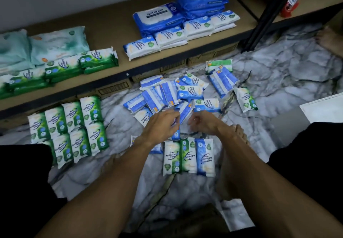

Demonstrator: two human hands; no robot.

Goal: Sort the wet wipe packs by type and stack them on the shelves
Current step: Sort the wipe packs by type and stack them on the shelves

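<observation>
A loose pile of small blue wipe packs lies on the marble-patterned floor in front of me. My left hand grips a blue pack at the pile's near edge. My right hand, fingers curled, holds the other side of a blue pack between both hands. Green pine wipe packs stand in two neat rows at the left. Two green packs and one blue pack lie side by side just below my hands.
The low shelf carries large blue packs, small blue packs, green packs and pale green packs. Cardboard boxes sit under it. A black post stands at the right. My bare foot rests beside my right hand.
</observation>
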